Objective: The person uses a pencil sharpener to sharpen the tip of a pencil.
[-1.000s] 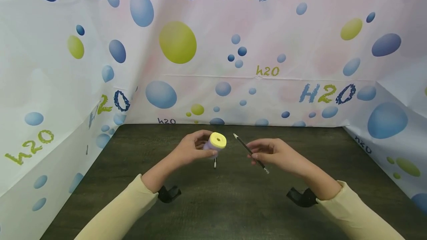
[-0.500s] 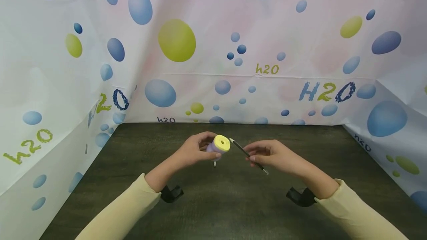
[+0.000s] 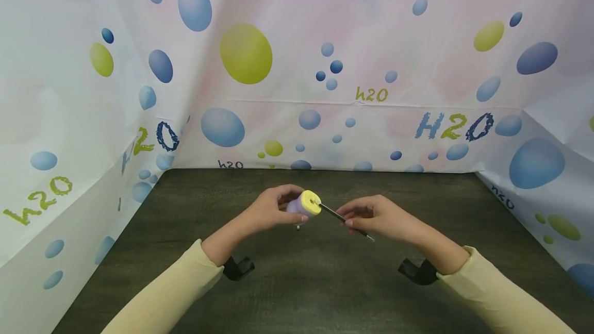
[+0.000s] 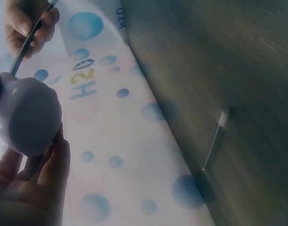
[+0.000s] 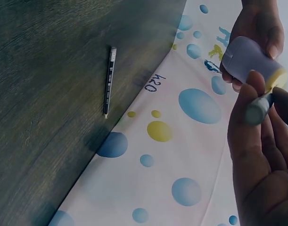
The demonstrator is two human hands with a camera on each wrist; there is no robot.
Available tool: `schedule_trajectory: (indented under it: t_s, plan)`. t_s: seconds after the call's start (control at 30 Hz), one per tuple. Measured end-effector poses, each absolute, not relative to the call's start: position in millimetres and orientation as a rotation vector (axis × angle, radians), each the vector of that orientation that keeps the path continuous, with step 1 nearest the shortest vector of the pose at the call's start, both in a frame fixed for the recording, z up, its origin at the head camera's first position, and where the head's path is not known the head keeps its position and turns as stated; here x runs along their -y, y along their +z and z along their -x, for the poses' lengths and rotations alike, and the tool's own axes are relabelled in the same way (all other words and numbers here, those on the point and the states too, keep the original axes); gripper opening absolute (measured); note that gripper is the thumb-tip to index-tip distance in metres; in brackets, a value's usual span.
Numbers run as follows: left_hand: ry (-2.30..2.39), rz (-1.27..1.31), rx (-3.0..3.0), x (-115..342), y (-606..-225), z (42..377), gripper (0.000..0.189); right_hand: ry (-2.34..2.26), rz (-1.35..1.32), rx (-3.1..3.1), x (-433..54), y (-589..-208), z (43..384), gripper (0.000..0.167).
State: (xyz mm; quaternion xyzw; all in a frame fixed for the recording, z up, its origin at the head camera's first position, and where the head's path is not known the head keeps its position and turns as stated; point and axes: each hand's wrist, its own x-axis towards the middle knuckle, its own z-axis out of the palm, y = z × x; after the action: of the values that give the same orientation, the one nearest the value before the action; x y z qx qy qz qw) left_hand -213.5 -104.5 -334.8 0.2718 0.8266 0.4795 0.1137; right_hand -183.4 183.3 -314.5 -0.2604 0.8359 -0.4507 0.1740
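Head: pencil (image 3: 331,212) in right grip (image 3: 378,216).

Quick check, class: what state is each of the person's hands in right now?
Left hand: closed around a purple-and-yellow sharpener.
Right hand: closed, pinching a dark pencil whose tip points at the sharpener.

Long pale-yellow fabric sleeves here, pretty plain. The left sleeve (image 3: 169,287) and right sleeve (image 3: 498,293) match, both a bit wrinkled. There's a curved black piece (image 3: 238,268) sticking out by the left one, plus a matching black piece (image 3: 417,272) by the right. Hands (image 3: 373,214) are bare.
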Motion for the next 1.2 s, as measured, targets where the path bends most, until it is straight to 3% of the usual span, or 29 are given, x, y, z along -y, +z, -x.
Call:
schedule_trajectory:
  t_s: [1.2]
  plan:
    - [1.377, -0.734, -2.481, 102, -347, 209, 0.048, -0.962, 0.871, -2.566, -181, -310, 187, 0.027]
